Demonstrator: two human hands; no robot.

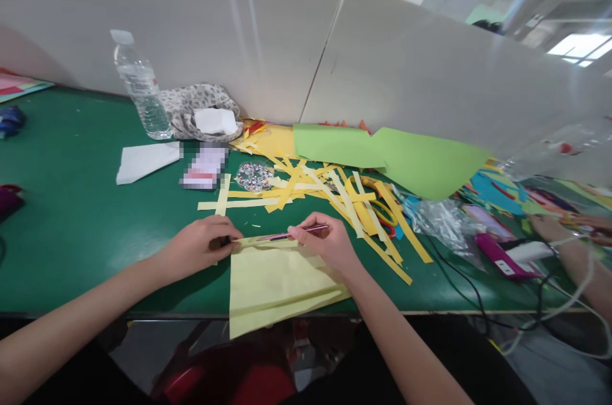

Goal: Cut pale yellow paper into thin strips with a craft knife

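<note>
A pale yellow sheet of paper [282, 277], folded or layered, lies at the table's front edge and overhangs it a little. My left hand [201, 242] has its fingers pinched together at the sheet's upper left corner. In my right hand [325, 240] is a slim pink pen-shaped tool [313, 228], its tip pointing left along the sheet's top edge. Whether it is a pen, a knife or tweezers cannot be made out. Beyond the hands lie crossed pale yellow strips [222, 196] and a heap of yellow paper strips [354, 201].
Behind stand a water bottle [141, 89], a patterned cloth [203, 105], a phone [205, 167] and a round clear case [255, 176]. Green paper sheets [425, 159] lean by the partition. Yellow-handled scissors [386, 213], a plastic bag [447, 226], cables [459, 280] and another person's arm [578, 252] are at right.
</note>
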